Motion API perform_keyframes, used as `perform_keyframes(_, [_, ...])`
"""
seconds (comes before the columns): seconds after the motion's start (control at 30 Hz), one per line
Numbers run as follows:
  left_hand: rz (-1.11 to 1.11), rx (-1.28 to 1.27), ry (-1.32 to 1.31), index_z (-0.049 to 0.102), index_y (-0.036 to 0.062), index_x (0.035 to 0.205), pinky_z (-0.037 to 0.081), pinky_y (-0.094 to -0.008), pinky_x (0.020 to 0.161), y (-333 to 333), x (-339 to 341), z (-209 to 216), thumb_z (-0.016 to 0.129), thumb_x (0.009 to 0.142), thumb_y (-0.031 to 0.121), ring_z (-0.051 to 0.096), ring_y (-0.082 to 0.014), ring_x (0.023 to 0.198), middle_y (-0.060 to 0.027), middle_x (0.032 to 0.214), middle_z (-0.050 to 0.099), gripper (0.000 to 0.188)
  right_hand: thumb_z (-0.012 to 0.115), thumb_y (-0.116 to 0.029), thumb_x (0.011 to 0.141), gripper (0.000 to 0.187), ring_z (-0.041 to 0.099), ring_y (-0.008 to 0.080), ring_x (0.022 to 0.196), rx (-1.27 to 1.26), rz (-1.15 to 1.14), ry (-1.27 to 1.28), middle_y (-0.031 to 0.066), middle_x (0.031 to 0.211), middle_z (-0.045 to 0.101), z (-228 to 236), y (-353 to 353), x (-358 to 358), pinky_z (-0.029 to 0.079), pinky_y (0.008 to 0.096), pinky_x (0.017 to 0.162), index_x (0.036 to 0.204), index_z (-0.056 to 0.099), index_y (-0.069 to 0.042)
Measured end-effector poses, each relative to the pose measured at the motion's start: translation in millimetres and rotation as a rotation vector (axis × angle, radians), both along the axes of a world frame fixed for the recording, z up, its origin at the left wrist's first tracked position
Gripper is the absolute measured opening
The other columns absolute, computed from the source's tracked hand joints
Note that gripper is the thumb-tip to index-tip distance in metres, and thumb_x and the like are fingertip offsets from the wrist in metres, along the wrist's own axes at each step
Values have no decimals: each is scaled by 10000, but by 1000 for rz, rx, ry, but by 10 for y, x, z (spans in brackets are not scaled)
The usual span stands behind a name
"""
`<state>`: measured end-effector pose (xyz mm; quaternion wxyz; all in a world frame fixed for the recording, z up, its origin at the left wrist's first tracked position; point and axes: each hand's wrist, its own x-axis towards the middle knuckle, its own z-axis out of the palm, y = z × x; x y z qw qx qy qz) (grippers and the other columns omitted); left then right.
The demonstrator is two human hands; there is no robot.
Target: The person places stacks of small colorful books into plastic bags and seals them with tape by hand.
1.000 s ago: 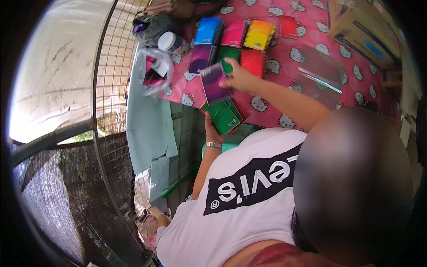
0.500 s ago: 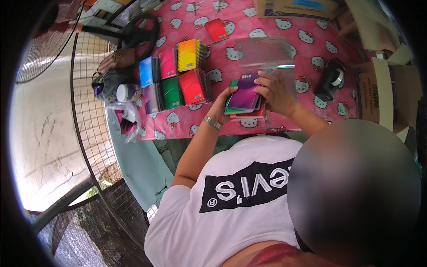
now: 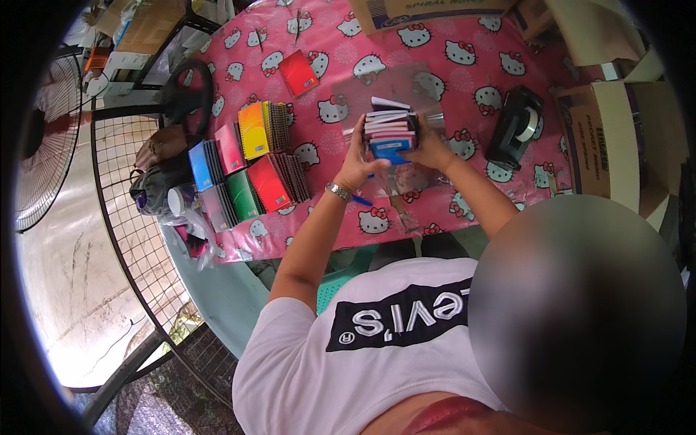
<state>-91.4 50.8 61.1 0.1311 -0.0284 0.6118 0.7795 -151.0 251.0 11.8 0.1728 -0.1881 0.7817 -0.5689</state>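
Observation:
A small stack of pocket notebooks (image 3: 390, 129) stands tilted on edge between my two hands, its page edges and a blue cover showing. My left hand (image 3: 357, 161), below which a wristwatch sits, presses the stack's left side. Against the right side, my right hand (image 3: 431, 148) has its fingers wrapped round the stack. Beneath and behind lies a clear plastic sheet or bag (image 3: 420, 78) on the pink patterned tablecloth (image 3: 330, 232). A blue pen-like thing (image 3: 361, 201) lies by my left wrist.
Piles of spiral notebooks (image 3: 250, 190) in several colours stand at the left, with one red notebook (image 3: 299, 73) farther back. A black tape dispenser (image 3: 515, 130) stands at the right beside a cardboard box (image 3: 589, 141). Another carton (image 3: 428, 13) is at the back. A fan (image 3: 51, 138) stands far left.
The notebooks, lying flat with a purple cover on top before, are now lifted on edge between both hands, farther from the table's front edge. My view has shifted too.

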Motion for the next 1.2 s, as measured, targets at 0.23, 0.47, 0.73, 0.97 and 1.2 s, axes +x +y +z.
perform_keyframes(0.23, [148,-201,64,95,115,1450,271,-368,1070,31,158,-216,610,600,-77,298,-224,1301,-108,1411,267,1012,840,-174,546,804,548,319,1055,-12,99,337,133,1103,521,8,65,14,458,390,866,1186,363,-86])
perform_keyframes(0.47, [134,-60,-97,257,92,1362,336,-327,1033,78,119,-320,607,601,-96,409,-196,1208,-71,1264,400,859,850,-224,558,752,525,290,1068,-150,13,176,106,1109,524,-29,-79,118,414,373,915,1132,384,-86])
perform_keyframes(0.73, [64,-320,133,327,97,1318,355,-342,1025,107,169,-394,747,588,-27,438,-212,1207,-86,1285,445,852,848,-174,521,769,518,285,1074,-172,2,352,125,1128,514,-197,-128,169,414,373,916,1126,381,-93])
perform_keyframes(0.97, [91,-276,8,400,91,1212,452,-311,903,142,159,-525,780,622,-13,554,-159,1027,-49,1122,562,710,826,-188,554,859,438,322,1196,61,127,176,159,1272,432,-219,30,153,339,413,1022,1231,316,-53])
perform_keyframes(1.2, [158,101,-154,374,95,1207,480,-298,852,121,126,-635,760,662,-33,566,-139,979,-48,1095,577,680,671,-505,715,1049,195,308,1390,515,213,683,185,1496,197,1012,-253,519,76,467,1144,1443,122,13])
